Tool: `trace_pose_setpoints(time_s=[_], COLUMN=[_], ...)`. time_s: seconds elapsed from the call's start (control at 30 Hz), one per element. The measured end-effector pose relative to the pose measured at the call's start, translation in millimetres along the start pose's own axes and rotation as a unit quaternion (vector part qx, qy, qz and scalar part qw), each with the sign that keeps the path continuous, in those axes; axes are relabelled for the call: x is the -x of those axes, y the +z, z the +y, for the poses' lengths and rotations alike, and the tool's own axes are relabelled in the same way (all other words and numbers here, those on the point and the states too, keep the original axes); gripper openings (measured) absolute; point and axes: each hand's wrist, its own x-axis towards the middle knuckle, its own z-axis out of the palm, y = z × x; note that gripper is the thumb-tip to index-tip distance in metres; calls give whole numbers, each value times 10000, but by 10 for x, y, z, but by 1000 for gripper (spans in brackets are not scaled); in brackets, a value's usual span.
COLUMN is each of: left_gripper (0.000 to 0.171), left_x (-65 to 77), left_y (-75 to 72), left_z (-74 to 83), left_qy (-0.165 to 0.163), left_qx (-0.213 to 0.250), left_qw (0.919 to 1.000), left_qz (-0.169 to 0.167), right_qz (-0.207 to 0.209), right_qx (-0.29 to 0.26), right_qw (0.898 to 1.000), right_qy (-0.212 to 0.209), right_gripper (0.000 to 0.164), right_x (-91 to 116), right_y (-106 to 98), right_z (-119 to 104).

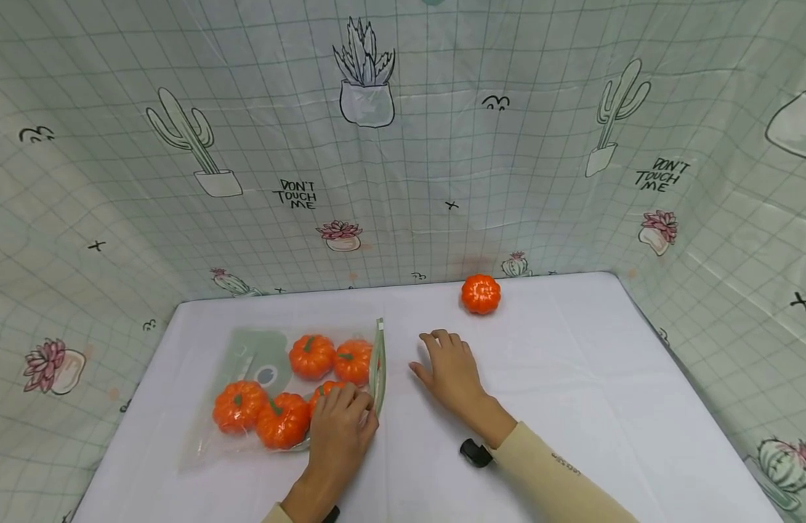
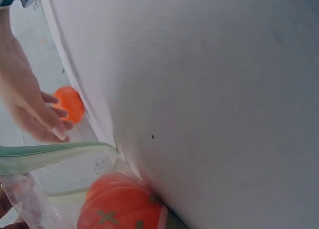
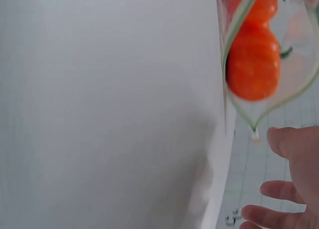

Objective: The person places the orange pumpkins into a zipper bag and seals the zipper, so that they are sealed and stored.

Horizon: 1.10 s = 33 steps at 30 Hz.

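Note:
A clear plastic zip bag point(image 1: 200, 444) with a green-edged mouth lies on the table's left half, with several small orange toy pumpkins point(image 1: 283, 421) inside. My left hand point(image 1: 342, 430) pinches the near side of its mouth, partly covering one pumpkin. The right wrist view shows the bag mouth point(image 3: 255, 120) parted, pumpkins point(image 3: 253, 64) behind it. Just right of the bag, my right hand point(image 1: 450, 372) hovers with fingers loosely spread, holding nothing. Beyond it, one loose pumpkin point(image 1: 481, 294) sits near the table's back edge; the left wrist view also catches this pumpkin point(image 2: 71, 105).
A white cloth covers the table point(image 1: 573, 392). Behind and at both sides hangs a checked curtain point(image 1: 409, 167) printed with potted cacti. A black wrist device point(image 1: 475, 452) sits beneath the right wrist.

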Motion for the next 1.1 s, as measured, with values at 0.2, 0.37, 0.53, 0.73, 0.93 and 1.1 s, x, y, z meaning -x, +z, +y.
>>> trace_pose_setpoints(time_s=[0.2,0.37,0.53,0.73,0.93,1.1], left_gripper=[24,22,22,21,21,21], left_x=[-1,12,19,21,21,17], left_y=[-7,-17,-26,-40,-53,-67], left_z=[1,-24,-45,-47,-45,-43], left_qy=[-14,-25,7,-74,-121,-163], left_qx=[-30,-84,-89,-111,-144,-103], left_qw=[10000,9998,9998,9995,9992,9989], left_qz=[-32,-154,-162,-294,-362,-420], right_qz=[-9,320,767,754,581,533], right_qx=[-117,-189,-260,-213,-189,-311], right_qw=[9995,9986,9953,9933,9914,9900], right_qy=[285,375,535,844,1157,1272], right_gripper=[55,53,54,60,74,81], right_x=[-45,-87,-152,-250,-349,-435], right_y=[-142,-240,-313,-363,-368,-365], right_z=[210,371,535,733,902,1023])
